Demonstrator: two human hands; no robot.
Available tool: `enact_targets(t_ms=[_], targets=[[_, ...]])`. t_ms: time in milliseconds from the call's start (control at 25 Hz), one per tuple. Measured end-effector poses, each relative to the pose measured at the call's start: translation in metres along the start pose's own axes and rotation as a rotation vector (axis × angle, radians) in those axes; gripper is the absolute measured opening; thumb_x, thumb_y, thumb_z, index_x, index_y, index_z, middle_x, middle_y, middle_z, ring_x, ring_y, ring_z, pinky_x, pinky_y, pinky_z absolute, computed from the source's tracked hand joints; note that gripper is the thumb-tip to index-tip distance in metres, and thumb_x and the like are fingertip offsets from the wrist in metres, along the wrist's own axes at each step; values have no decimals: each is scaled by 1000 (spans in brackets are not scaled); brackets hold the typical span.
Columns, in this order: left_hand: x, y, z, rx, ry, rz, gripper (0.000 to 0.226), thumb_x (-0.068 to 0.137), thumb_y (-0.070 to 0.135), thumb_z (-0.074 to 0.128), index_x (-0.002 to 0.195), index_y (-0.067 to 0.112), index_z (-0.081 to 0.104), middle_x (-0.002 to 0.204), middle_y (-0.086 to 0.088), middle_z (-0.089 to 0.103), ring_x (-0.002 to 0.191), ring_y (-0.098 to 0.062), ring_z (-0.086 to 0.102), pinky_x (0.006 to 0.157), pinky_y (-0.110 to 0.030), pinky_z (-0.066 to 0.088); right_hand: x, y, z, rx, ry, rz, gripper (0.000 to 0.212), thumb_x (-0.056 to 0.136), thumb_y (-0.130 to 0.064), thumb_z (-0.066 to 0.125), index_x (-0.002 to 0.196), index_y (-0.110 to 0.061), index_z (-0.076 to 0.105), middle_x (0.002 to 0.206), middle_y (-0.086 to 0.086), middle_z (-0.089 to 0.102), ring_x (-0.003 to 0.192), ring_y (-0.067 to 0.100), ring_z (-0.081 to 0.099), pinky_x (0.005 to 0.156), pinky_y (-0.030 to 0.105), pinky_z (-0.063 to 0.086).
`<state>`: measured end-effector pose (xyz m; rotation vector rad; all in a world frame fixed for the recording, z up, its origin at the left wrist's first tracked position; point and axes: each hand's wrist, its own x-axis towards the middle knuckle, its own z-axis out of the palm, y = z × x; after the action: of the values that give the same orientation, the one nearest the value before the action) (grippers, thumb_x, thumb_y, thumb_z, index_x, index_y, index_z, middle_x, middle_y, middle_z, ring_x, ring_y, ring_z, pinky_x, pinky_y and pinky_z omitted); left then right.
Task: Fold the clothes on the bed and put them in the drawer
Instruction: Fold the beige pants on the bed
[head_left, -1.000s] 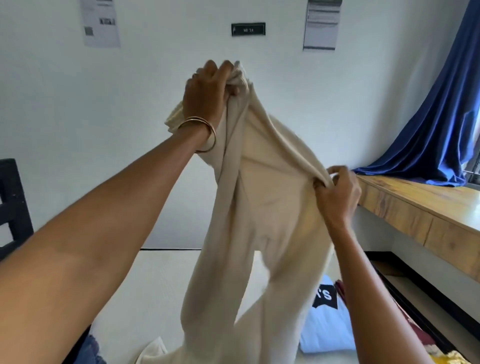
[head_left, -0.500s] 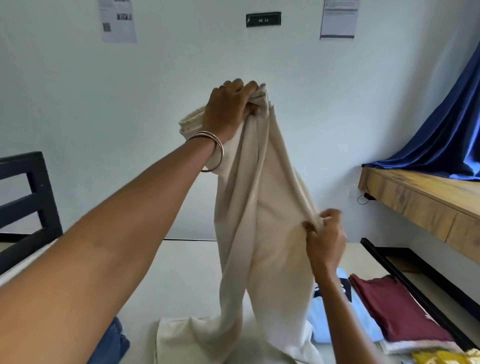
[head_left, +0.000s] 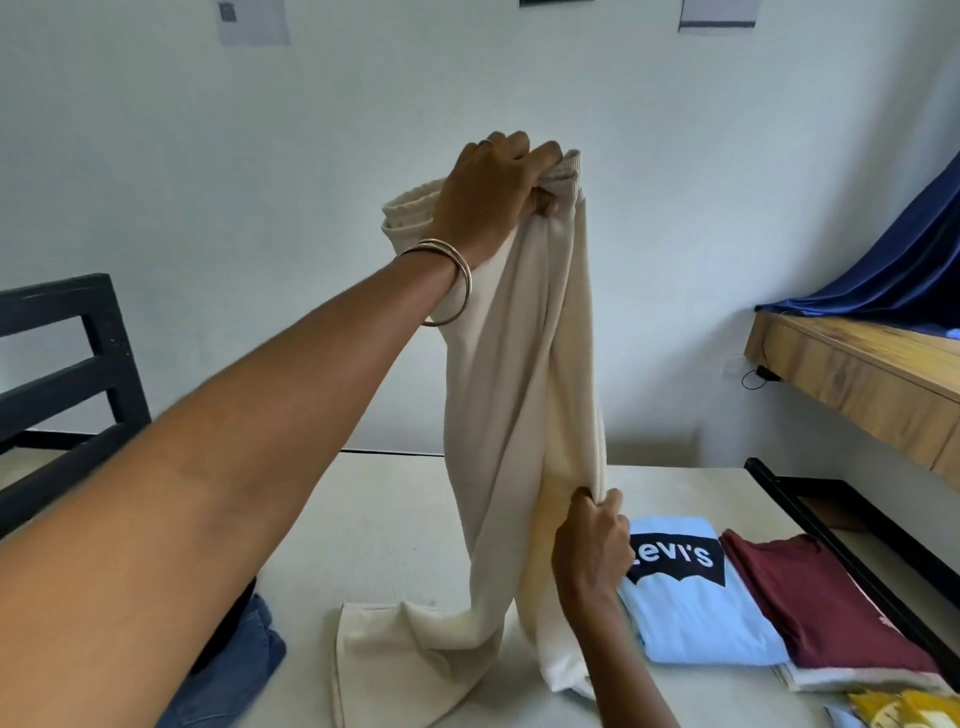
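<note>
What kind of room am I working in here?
Probably a bedroom or dorm-style room. The pale mattress surface carries folded clothes such as the light blue printed T-shirt, a black slatted bed frame end stands on the left, and a dark blue curtain drapes onto a wooden wall-mounted ledge.

The right hand (head_left: 592, 545) has slid down the cream trousers (head_left: 519, 415) to pinch them lower. The legs now hang gathered and narrow, their ends pooled on the bed (head_left: 374, 530).
</note>
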<state>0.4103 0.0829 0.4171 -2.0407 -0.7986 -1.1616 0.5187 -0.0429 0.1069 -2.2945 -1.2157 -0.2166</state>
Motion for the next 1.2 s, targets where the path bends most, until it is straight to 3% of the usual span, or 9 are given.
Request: enact_targets(t_ms=[80, 200, 280, 520, 640, 760, 880, 1040, 1200], targets=[[5, -1, -3, 5, 10, -50, 29, 88, 35, 54, 112, 19, 58, 96, -7, 58, 96, -30, 55, 80, -35, 36, -7, -10, -2, 122, 86, -7, 12, 92, -17, 60, 97, -12, 70, 108, 12, 41, 87, 35, 52, 58, 38, 49], [10, 13, -5, -51, -4, -63, 31, 87, 36, 54, 112, 19, 59, 97, -5, 59, 98, -28, 55, 81, -33, 35, -19, -43, 6, 193, 103, -31, 45, 75, -61, 70, 89, -18, 70, 129, 18, 41, 114, 40, 38, 75, 53, 48], [11, 22, -8, -82, 3, -43, 32, 86, 38, 55, 112, 20, 60, 97, -4, 59, 97, -27, 55, 80, -32, 35, -10, -66, 8, 185, 74, 56, 58, 73, -73, 63, 90, -17, 69, 148, 22, 26, 134, 43, 19, 90, 62, 37], [12, -5, -23, -64, 39, -40, 33, 85, 40, 57, 110, 19, 61, 94, -6, 60, 95, -29, 56, 79, -34, 37, 53, -40, -15, 537, 125, 250, 18, 90, -26, 60, 94, -13, 72, 158, 16, 15, 146, 40, 9, 109, 62, 21], [15, -8, -22, -37, 16, -86, 33, 86, 39, 56, 111, 20, 61, 97, -7, 60, 99, -30, 55, 82, -35, 36, 54, -31, -27, 544, 264, 176, 20, 84, -35, 70, 90, -16, 71, 151, 15, 26, 142, 35, 15, 105, 58, 21], [17, 13, -16, -31, -12, -41, 31, 86, 37, 56, 112, 22, 61, 99, -6, 60, 101, -28, 54, 83, -34, 34, 30, -66, -35, 425, 544, -66, 37, 75, -54, 76, 84, -19, 69, 121, 13, 46, 114, 30, 36, 87, 46, 29], [16, 25, -16, -41, -17, 18, 31, 86, 38, 57, 112, 21, 61, 97, -5, 60, 98, -27, 54, 80, -32, 34, 29, -98, -50, 486, 659, -24, 49, 75, -55, 73, 100, -15, 62, 101, 13, 53, 96, 32, 46, 78, 44, 37], [13, 23, -20, -63, -9, 45, 32, 84, 37, 58, 110, 19, 62, 95, -7, 60, 95, -28, 55, 77, -32, 32, 70, -80, -67, 546, 391, 223, 37, 79, -21, 61, 115, -14, 55, 115, 11, 57, 108, 37, 51, 90, 50, 35], [13, 19, -20, -135, 41, -11, 30, 82, 37, 61, 105, 18, 64, 90, -5, 60, 92, -26, 55, 75, -29, 29, 60, -39, -28, 554, 118, 348, 34, 83, -10, 51, 116, -16, 56, 118, 11, 60, 105, 37, 58, 96, 53, 31]])
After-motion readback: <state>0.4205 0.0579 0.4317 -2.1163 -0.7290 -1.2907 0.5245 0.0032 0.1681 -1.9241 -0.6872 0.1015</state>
